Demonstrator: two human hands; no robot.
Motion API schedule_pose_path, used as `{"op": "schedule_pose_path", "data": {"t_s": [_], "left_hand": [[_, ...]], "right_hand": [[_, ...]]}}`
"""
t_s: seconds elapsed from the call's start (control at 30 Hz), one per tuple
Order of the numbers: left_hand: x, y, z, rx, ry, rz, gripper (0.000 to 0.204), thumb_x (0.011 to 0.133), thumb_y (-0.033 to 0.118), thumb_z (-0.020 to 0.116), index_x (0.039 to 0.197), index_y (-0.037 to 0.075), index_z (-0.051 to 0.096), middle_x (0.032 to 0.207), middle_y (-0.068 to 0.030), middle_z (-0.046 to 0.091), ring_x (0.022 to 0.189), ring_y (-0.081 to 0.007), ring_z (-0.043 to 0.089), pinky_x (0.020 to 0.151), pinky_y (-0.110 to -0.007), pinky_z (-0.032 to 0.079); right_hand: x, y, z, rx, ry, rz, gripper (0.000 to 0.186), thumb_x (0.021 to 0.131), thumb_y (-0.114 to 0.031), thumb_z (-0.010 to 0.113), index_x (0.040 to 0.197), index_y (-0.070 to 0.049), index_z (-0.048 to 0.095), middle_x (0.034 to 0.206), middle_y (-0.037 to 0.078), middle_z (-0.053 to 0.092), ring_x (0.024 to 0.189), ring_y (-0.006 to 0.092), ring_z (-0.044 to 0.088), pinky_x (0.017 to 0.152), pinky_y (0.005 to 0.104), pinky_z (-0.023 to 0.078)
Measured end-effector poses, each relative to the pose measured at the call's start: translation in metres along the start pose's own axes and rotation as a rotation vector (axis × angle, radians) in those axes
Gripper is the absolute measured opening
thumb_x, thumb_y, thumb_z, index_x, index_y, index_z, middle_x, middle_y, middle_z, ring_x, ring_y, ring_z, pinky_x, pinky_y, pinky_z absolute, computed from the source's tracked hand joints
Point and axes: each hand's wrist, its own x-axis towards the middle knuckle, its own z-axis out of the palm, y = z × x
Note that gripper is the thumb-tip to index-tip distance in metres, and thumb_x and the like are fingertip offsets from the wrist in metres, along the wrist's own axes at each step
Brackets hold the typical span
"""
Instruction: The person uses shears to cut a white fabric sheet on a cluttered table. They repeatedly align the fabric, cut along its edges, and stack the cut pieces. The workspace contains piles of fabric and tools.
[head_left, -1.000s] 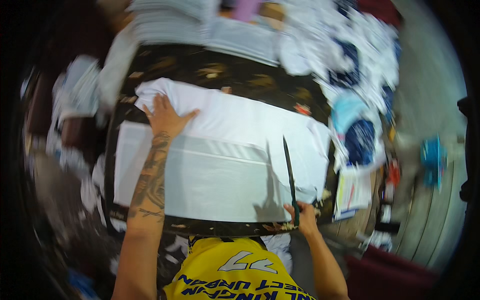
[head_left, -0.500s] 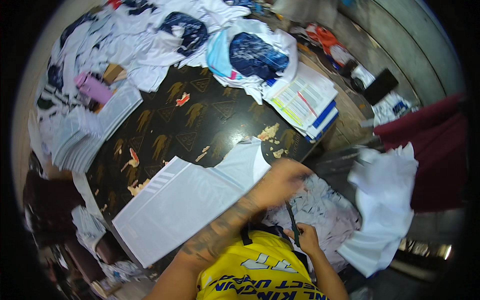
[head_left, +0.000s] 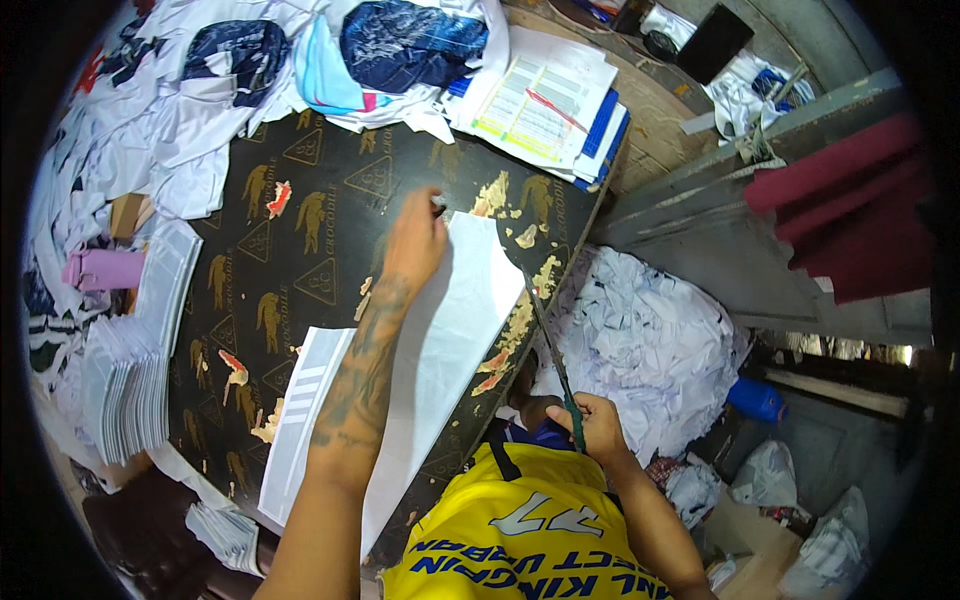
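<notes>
On the black table, my left hand point(head_left: 414, 240) is by the top edge of a white fabric piece point(head_left: 455, 300). Its fingers are curled, with a small dark and grey spot at the tips that I cannot make out. The left forearm crosses over the fabric and hides part of it, including some of a grey section with white stripes point(head_left: 306, 395). My right hand point(head_left: 596, 428), close to my body beyond the table's right edge, is closed around the green handle of a long, thin, dark tool point(head_left: 555, 360). The tool's far end points up toward the fabric's right corner.
A stack of folded grey-white panels point(head_left: 135, 390) stands at left beside a pink bottle point(head_left: 100, 270). White and navy garments point(head_left: 235, 65) cover the far side. Papers point(head_left: 540, 100) lie at the far right corner. A heap of white scraps point(head_left: 650, 340) sits right of the table.
My left hand has swung from the right side back over the table. The loose white cloth in the air at right is out of sight. The view has shifted; my right hand keeps the tool.
</notes>
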Motion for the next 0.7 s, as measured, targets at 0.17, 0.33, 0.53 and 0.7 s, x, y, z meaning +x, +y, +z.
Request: {"op": "schedule_pose_path", "data": {"t_s": [0.17,0.33,0.53,0.7], "left_hand": [[-0.075,-0.009,-0.012,0.364,-0.085,0.049,0.016,0.096,0.008,0.067,0.112,0.006,0.070,0.108,-0.0145,0.062,0.105,-0.0363,0.060,0.091,-0.049,0.046],[-0.113,0.023,-0.024,0.212,-0.068,-0.121,0.015,0.092,0.016,0.076,0.105,0.008,0.073,0.107,-0.0120,0.061,0.104,-0.0338,0.058,0.091,-0.048,0.043],[-0.185,0.057,-0.010,0.184,-0.207,-0.063,0.018,0.084,0.015,0.086,0.094,0.006,0.074,0.103,-0.0092,0.063,0.101,-0.0319,0.058,0.092,-0.044,0.044],[-0.190,0.044,-0.003,0.118,-0.151,-0.107,0.018,0.084,0.010,0.085,0.094,0.003,0.072,0.104,-0.0093,0.066,0.103,-0.0325,0.059,0.091,-0.043,0.048]], "right_hand": [[-0.012,0.002,0.015,-0.108,-0.002,-0.049,0.033,0.098,-0.034,0.083,0.089,-0.003,0.078,0.073,0.004,0.073,0.068,0.0079,0.062,0.063,0.0308,0.050],[-0.031,0.013,0.020,-0.221,0.074,-0.045,0.039,0.096,-0.027,0.084,0.074,-0.009,0.058,0.064,-0.004,0.051,0.063,0.0058,0.044,0.058,0.0282,0.039],[-0.064,0.039,0.030,-0.010,-0.137,0.095,0.041,0.096,-0.038,0.084,0.102,-0.004,0.063,0.080,0.001,0.055,0.078,0.0140,0.049,0.073,0.0340,0.045],[-0.066,0.050,0.054,0.088,-0.216,0.100,0.046,0.097,-0.039,0.083,0.120,-0.002,0.068,0.097,0.000,0.062,0.086,0.0113,0.053,0.076,0.0311,0.048]]}}
